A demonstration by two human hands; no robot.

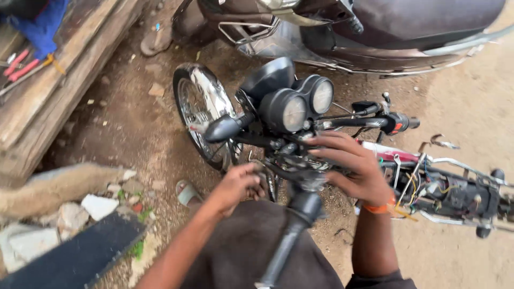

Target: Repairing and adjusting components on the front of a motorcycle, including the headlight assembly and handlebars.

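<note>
A stripped motorcycle stands below me, with twin round gauges (302, 104), a black headlight shell (266, 77) and a chrome front wheel (201, 109). My right hand (353, 168) lies over the middle of the handlebar (353, 122), fingers spread on the clamp area behind the gauges. My left hand (238, 184) is curled near the fork top just below the bar; whether it holds anything is hidden. The near black grip (292, 235) points toward me. Exposed coloured wiring (423, 187) shows on the bare frame at right.
A dark scooter (375, 32) is parked across the top. Wooden planks (48, 91) with red-handled tools (19, 64) lie at upper left. Stones and rubble (85, 206) sit at lower left by a dark board (80, 257). My sandalled foot (187, 192) rests on dirt.
</note>
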